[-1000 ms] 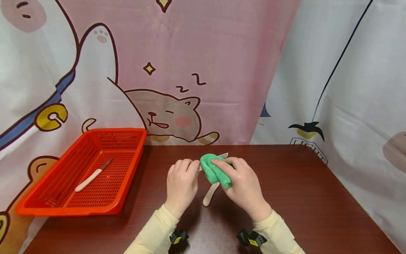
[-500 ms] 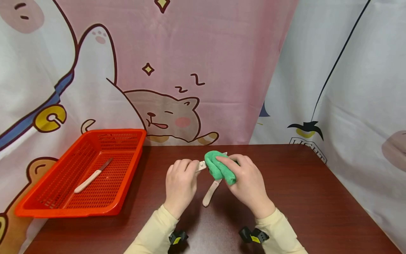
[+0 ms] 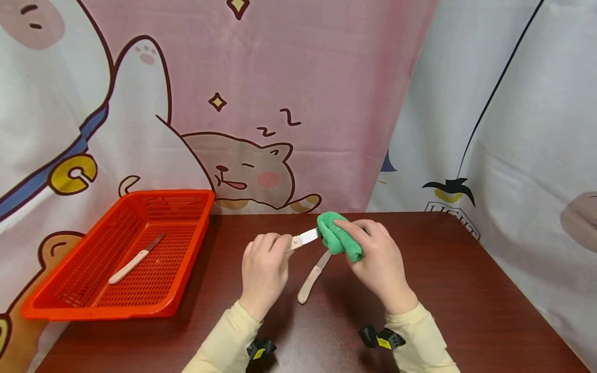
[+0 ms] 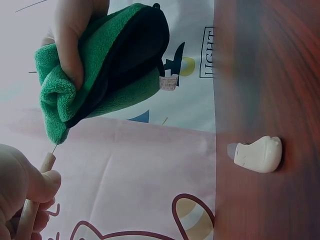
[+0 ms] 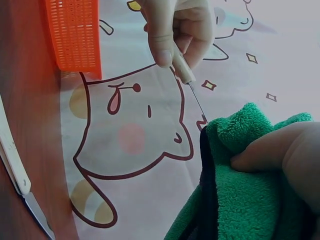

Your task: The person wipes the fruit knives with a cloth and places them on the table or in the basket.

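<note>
My left hand (image 3: 264, 274) grips the pale handle of a small knife (image 3: 308, 237) above a dark reddish-brown bench (image 3: 466, 290), its blade angled up and to the right. My right hand (image 3: 380, 264) pinches a folded green cloth (image 3: 337, 235) over the blade's far end, leaving the metal nearest the handle bare; the tip is hidden in the folds. The left wrist view shows the cloth's black underside and a small white label (image 4: 168, 82) at its edge. Below the cloth, a second knife (image 3: 310, 284) lies on the bench, pale handle toward me and blade pointing away. To my left, a third knife (image 3: 136, 259) rests in an orange-red perforated basket (image 3: 100, 312), its blade toward the far side. Pale yellow sleeves (image 3: 228, 339) cover my forearms, and a cartoon-printed curtain (image 3: 326, 77) hangs behind the bench.
</note>
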Demonstrator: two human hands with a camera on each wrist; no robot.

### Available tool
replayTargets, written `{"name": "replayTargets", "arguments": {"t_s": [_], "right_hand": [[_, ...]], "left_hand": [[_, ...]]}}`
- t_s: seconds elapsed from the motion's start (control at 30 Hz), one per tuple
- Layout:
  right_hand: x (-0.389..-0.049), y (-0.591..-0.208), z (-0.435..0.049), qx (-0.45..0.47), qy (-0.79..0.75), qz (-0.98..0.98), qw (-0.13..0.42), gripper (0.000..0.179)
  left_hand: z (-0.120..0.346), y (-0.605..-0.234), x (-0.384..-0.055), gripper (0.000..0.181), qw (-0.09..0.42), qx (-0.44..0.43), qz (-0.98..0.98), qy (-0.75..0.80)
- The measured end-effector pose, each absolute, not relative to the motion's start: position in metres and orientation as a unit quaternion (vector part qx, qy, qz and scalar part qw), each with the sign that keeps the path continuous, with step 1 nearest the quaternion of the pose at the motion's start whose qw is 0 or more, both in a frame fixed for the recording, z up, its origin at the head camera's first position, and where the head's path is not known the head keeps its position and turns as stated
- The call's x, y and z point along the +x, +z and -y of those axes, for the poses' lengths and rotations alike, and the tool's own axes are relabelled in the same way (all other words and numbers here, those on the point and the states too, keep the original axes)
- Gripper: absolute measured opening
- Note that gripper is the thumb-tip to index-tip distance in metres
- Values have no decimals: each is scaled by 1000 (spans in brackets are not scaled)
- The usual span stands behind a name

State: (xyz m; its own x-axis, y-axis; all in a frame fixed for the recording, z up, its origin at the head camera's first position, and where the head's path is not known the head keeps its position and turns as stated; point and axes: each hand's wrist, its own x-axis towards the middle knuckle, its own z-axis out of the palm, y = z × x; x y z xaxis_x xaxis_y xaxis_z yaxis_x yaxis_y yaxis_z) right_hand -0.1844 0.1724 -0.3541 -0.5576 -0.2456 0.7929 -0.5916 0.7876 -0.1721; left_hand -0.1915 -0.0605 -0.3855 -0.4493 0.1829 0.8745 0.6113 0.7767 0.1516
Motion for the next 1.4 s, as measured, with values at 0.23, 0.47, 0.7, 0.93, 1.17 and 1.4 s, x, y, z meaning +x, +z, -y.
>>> {"name": "replayTargets", "arguments": {"t_s": [0.23, 0.47, 0.7, 0.93, 1.17, 1.4], "right_hand": [[-184, -352, -175, 236, 217, 860, 398, 65], [-185, -351, -181, 226, 218, 865, 391, 65], [-186, -350, -186, 215, 217, 865, 399, 66], [-186, -347, -193, 201, 214, 867, 403, 66], [-185, -344, -199, 190, 222, 864, 410, 62], [-183, -342, -197, 190, 231, 860, 413, 64]], "left_hand": [[61, -386, -191, 20, 466, -244, 819, -230], [62, -385, -191, 22, 458, -245, 822, -235], [63, -386, -193, 27, 454, -244, 822, -244], [66, -386, -195, 29, 460, -245, 814, -254], [68, -385, -196, 32, 460, -239, 816, -255], [69, -387, -198, 33, 458, -234, 819, -255]]}}
